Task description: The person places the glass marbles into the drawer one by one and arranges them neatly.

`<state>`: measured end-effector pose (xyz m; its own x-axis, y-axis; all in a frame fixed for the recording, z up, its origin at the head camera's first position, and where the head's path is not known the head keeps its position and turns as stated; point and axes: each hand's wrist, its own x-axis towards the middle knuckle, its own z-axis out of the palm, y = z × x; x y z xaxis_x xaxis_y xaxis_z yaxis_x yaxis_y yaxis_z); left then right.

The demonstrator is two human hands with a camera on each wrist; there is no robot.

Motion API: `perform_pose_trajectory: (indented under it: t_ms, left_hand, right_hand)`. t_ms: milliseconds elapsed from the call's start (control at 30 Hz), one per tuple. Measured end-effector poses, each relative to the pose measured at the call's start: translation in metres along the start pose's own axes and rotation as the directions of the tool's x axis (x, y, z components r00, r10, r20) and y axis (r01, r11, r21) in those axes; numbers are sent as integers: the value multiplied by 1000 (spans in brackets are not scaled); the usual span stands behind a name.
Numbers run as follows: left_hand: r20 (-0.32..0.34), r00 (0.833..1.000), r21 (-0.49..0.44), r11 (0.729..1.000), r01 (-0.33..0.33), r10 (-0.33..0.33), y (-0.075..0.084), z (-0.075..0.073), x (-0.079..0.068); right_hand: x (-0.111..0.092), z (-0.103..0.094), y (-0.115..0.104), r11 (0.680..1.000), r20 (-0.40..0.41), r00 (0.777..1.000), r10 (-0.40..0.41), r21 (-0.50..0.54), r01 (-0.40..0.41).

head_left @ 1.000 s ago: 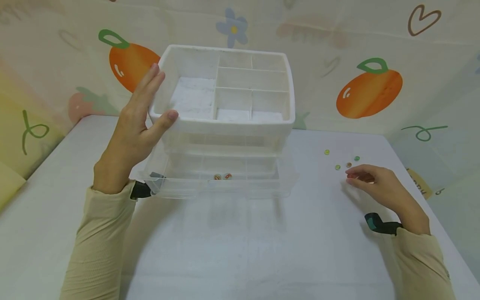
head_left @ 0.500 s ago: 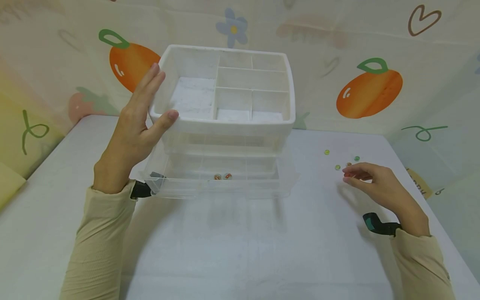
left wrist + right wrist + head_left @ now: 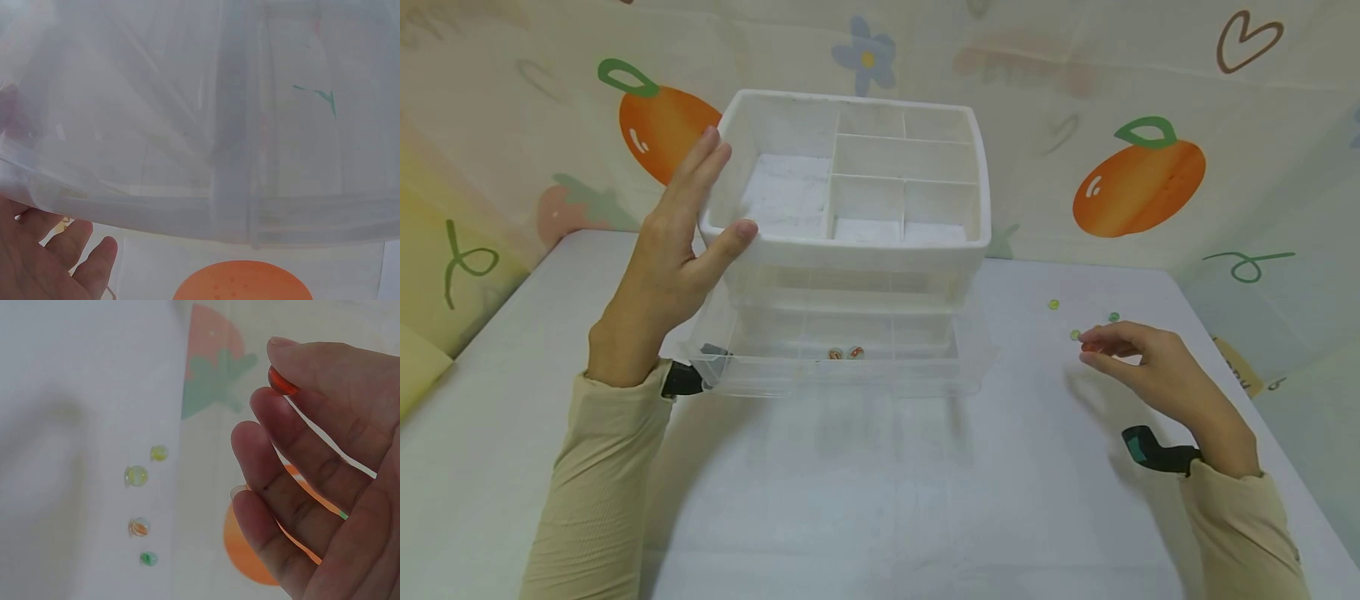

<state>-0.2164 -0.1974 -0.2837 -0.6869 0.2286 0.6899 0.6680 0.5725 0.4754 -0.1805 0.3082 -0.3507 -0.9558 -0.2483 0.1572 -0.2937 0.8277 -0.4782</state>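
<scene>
My left hand [image 3: 658, 258] rests against the left corner of a white plastic drawer organizer [image 3: 865, 255], fingers straight along its side and thumb on the front rim. Below the divided top, a clear drawer [image 3: 850, 382] is pulled out, with two patterned marbles [image 3: 857, 353] in its middle section. On the right, my right hand [image 3: 1157, 367] pinches a red marble [image 3: 282, 382] between thumb and index finger, over the table. The right wrist view has two yellowish marbles [image 3: 136, 476], an orange-streaked marble [image 3: 139, 527] and a green marble [image 3: 149, 558] on the cloth.
A white cloth covers the table [image 3: 850, 517]. Behind it hangs a printed curtain [image 3: 1022, 75] with orange fruit and flower patterns. The open drawer juts out toward the front of the table.
My right hand has moved slightly left with the red marble, and now covers the orange-streaked marble in the head view. The left hand, organizer and drawer have stayed put.
</scene>
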Motion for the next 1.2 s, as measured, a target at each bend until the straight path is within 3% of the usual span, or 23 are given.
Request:
perform_pose_trajectory:
  t_ms: [600,1200]
  left_hand:
    - [16,1000,1,1000,18,-18,3,-1,1]
    - [4,1000,7,1000,-7,7,0,0,0]
  right_hand:
    - [-2,-3,-17,999,-15,999,-30,-16,29]
    - [-4,-2,-26,995,-43,995,-92,-32,91]
